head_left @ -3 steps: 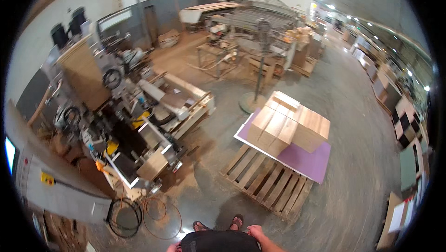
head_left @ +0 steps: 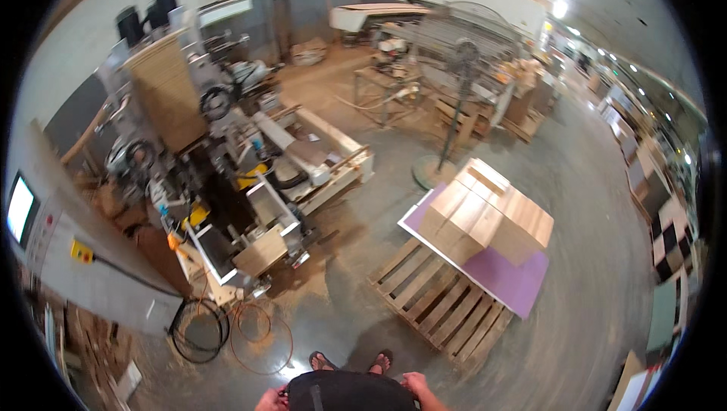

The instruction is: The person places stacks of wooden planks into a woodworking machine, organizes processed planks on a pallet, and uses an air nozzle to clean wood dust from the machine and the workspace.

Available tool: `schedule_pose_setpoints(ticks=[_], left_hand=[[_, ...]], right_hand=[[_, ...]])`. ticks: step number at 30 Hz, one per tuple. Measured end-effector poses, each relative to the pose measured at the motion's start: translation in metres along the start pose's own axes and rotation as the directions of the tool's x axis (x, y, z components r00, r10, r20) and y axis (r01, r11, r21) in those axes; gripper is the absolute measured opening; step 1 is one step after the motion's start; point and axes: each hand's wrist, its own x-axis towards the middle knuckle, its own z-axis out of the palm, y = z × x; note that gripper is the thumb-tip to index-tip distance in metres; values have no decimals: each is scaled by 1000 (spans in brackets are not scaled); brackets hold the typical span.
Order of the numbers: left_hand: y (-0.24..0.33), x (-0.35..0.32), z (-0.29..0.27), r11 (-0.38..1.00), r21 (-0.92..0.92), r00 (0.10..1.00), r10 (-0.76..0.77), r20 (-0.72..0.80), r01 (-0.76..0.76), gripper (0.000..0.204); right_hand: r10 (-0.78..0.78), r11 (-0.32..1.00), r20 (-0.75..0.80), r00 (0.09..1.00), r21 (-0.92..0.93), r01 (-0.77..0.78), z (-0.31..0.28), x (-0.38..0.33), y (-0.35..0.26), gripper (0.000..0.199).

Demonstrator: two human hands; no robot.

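At the lower edge, my left hand (head_left: 273,399) hangs beside my dark clothing with its fingers curled. A small dark patch shows at its fingertips, too blurred to name. My right hand (head_left: 414,383) is loosely closed on the other side, and nothing shows in it. Neither hand touches the stacks of wooden boards (head_left: 491,214) ahead to the right. Those stacks rest on a purple sheet (head_left: 522,278) with a white edge, laid over a slatted wooden pallet (head_left: 439,301).
A woodworking machine (head_left: 216,115) holding a tall stack of panels stands at left, beside a grey control cabinet (head_left: 98,259) with a lit screen. Coiled hoses (head_left: 257,335) lie on the floor near my feet. A pedestal fan (head_left: 454,108) stands behind the pallet.
My view has turned slightly left, so the machine, pallet and fan sit farther right in the picture. More of my left hand shows. The boards stay in place on the pallet.
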Motion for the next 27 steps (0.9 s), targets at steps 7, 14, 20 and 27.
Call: schedule_pose_setpoints(ticks=[7,14,20,27], left_hand=[[-19,-102,107,977,202,995,77,-66,-63,20],[-39,-94,118,944,261,949,252,-187,-199,17],[-64,-42,65,941,46,852,325,-410,-337,25],[-9,3,84,854,32,721,458,-521,-519,34]], right_hand=[[-41,984,205,978,-161,75,-40,16,7,18],[-102,987,147,984,-107,118,-13,-52,-51,19],[-38,973,164,986,-220,74,11,-30,-71,19],[-351,879,305,886,-220,424,27,1,-50,38]])
